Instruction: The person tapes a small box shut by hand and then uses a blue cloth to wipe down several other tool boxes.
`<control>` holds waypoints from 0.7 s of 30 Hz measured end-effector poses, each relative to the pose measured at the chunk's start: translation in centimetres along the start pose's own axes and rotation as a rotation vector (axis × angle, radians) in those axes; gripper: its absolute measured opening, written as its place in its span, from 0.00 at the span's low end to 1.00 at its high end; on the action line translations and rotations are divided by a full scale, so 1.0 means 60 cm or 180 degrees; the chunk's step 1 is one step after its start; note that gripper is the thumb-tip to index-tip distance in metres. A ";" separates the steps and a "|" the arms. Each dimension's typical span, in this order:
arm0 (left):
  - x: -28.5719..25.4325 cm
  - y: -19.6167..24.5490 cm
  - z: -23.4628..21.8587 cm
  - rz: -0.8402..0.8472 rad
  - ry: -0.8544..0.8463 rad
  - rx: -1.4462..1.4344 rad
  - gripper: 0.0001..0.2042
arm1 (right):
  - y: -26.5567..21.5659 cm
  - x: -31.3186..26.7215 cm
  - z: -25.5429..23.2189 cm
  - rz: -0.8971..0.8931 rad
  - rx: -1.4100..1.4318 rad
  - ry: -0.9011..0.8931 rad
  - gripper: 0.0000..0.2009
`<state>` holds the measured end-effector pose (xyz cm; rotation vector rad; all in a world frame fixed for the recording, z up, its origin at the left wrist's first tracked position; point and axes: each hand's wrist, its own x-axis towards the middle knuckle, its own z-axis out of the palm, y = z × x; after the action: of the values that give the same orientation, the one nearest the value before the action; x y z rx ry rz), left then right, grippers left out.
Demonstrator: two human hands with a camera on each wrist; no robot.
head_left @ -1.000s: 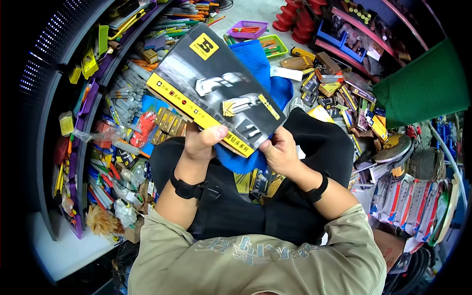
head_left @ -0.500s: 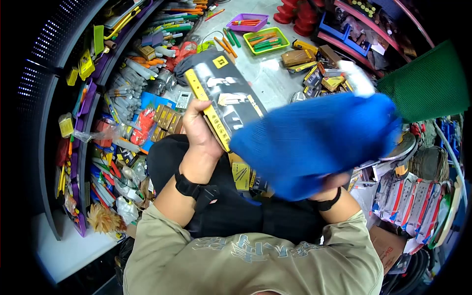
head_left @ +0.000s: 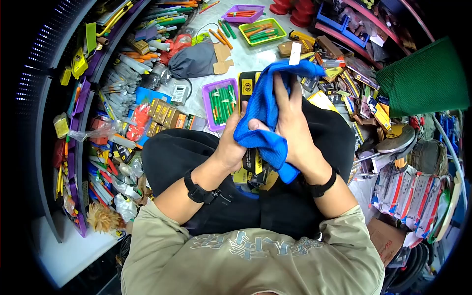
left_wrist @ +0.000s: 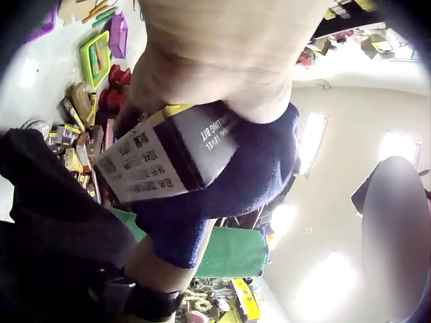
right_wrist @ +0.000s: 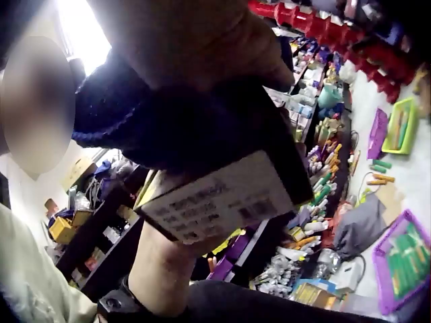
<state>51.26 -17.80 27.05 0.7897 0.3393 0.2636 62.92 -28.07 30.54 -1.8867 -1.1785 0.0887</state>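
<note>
Both hands meet over the person's lap around a black-and-yellow box (head_left: 248,83) wrapped in a blue cloth (head_left: 263,115). The left hand (head_left: 231,145) clasps the box from below with its thumb over the cloth, while the right hand (head_left: 292,123) presses the cloth against the box with straight fingers. Just beyond, a purple tray (head_left: 209,105) of green pens lies on the floor (head_left: 255,56).
</note>
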 end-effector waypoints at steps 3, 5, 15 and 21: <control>-0.004 0.020 0.012 0.0018 -0.0386 -0.0246 0.23 | 0.012 0.024 -0.014 -0.0662 0.0120 0.0485 0.40; -0.006 0.024 0.011 0.0002 -0.0750 0.0242 0.25 | 0.009 0.033 -0.034 -0.0982 -0.0241 0.0618 0.34; -0.002 0.049 -0.015 0.0173 -0.0831 0.0898 0.32 | 0.065 0.041 -0.036 0.0714 0.1824 0.0540 0.22; 0.007 0.089 0.013 0.0448 -0.0145 -0.1095 0.36 | 0.025 -0.029 0.008 0.0283 0.1475 0.0212 0.25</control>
<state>51.40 -14.53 31.36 0.4796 0.1879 0.4229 62.77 -29.31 28.58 -1.5178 -0.9326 0.3178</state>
